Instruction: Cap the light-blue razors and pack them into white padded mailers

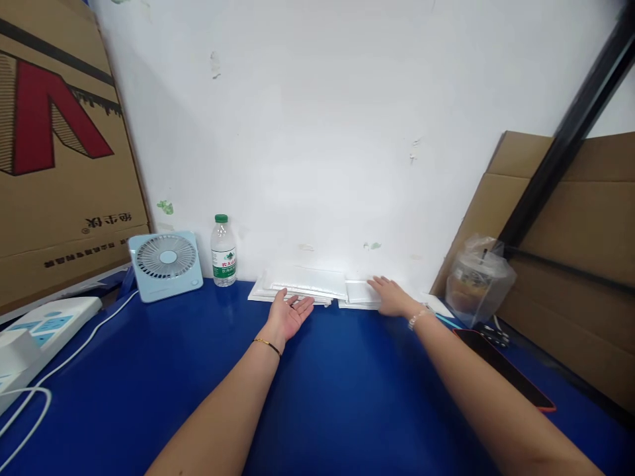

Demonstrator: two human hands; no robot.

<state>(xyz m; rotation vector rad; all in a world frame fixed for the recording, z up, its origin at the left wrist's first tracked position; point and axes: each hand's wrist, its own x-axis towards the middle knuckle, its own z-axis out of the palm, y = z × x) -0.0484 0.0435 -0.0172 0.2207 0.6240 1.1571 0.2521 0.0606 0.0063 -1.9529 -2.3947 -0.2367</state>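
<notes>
Two low stacks of flat white padded envelopes lie side by side against the wall. In front of the left stack (307, 281) is my left hand (289, 315), palm up with its fingers spread and nothing in it. My right hand (393, 297) reaches over the right end of the right stack (358, 293), palm down, fingers stretched out on or just above the top piece. Whether its fingertips press on it I cannot tell. Part of the right stack is hidden behind that hand.
On the blue tabletop (327, 396), a light-blue fan (167, 264) and a green-capped bottle (224, 254) stand left. A white power strip (54, 324) with cables lies nearer. At right are a bagged drink cup (476, 281), a dark phone (503, 370) and cardboard (580, 264).
</notes>
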